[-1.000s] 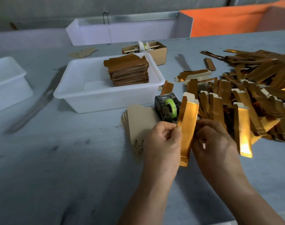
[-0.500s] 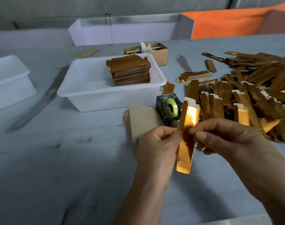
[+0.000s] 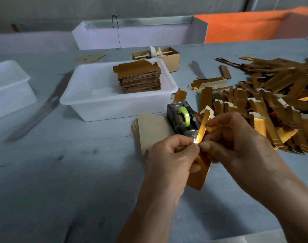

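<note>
Two bare hands hold one gold strip (image 3: pixel 200 173) above a grey table (image 3: pixel 62 172), just below the picture's centre. The left hand (image 3: pixel 169 155) pinches the strip's middle between thumb and forefinger, with the other fingers curled in. The right hand (image 3: pixel 237 142) pinches the same spot from the opposite side, fingertips closed tight on the foil and almost touching the left thumb. The strip stands nearly upright, its top leaning toward 1 o'clock and its lower end showing below the hands at 6 o'clock. A tape dispenser (image 3: pixel 181 118) sits just beyond the hands at 12 o'clock, with brown cards (image 3: pixel 151 130) at 10 o'clock. A white tub (image 3: pixel 97 102) holding a stack (image 3: pixel 139 76) lies at 11 o'clock. A pile (image 3: pixel 272 102) of gold strips spreads out at 2 o'clock.
</note>
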`<control>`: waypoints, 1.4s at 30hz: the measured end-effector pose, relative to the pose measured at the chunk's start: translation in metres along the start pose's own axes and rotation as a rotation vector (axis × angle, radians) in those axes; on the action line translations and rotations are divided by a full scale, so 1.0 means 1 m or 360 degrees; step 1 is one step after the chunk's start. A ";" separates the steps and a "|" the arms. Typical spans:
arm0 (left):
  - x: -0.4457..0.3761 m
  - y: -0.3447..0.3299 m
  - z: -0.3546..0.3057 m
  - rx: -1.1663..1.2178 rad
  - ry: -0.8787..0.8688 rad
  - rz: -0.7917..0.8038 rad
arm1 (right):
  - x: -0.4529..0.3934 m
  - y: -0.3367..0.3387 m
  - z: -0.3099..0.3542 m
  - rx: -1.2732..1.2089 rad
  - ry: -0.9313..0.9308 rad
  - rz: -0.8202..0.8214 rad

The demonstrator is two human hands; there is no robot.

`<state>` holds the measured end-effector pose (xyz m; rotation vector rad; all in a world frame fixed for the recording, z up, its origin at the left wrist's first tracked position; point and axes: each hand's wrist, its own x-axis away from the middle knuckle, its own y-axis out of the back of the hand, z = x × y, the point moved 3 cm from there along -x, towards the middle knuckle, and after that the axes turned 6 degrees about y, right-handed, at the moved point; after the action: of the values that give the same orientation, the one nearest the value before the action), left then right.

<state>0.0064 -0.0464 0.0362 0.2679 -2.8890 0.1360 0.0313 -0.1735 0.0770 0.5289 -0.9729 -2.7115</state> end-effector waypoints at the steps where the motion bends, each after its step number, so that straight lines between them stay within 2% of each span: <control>1: 0.000 0.000 0.000 -0.0001 0.0012 0.0015 | 0.000 0.000 0.000 0.0018 -0.0013 0.0002; 7: 0.000 -0.002 0.000 0.0024 0.0087 0.0095 | -0.001 -0.002 0.002 0.0125 -0.0035 0.0008; 12: 0.001 -0.002 0.003 0.0014 0.0025 -0.0040 | 0.000 -0.005 0.006 0.0303 -0.0026 -0.0022; 17: 0.010 -0.012 0.002 -0.0095 -0.0223 -0.0293 | 0.002 -0.005 0.016 0.0561 -0.0063 -0.0134; 23: 0.023 -0.019 0.000 -0.0273 -0.0673 -0.0603 | 0.005 0.003 0.020 0.0542 -0.0117 -0.0174; 27: 0.026 -0.022 0.003 -0.0273 -0.0683 -0.0622 | 0.007 0.005 0.012 0.0557 -0.0183 -0.0115; 30: 0.026 -0.007 -0.005 -0.0069 -0.0669 -0.0684 | 0.010 0.016 -0.006 0.0713 -0.0268 -0.0092; 31: 0.024 -0.001 -0.009 -0.0026 -0.0689 -0.0690 | 0.012 0.021 -0.012 0.0687 -0.0285 -0.0083; 35: 0.021 -0.001 -0.012 -0.0028 -0.0615 -0.0534 | 0.016 0.023 -0.012 0.0164 -0.0231 -0.0208; 38: 0.023 -0.014 -0.002 -0.0077 -0.0458 -0.0378 | 0.012 0.005 -0.009 -0.0267 -0.0318 -0.0077; 42: 0.020 -0.003 -0.002 -0.0060 -0.0320 -0.0365 | 0.011 -0.009 -0.012 -0.0593 -0.0421 -0.0003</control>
<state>-0.0114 -0.0523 0.0433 0.6358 -3.0254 0.0143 0.0249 -0.1770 0.0600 0.1039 -0.4915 -2.9135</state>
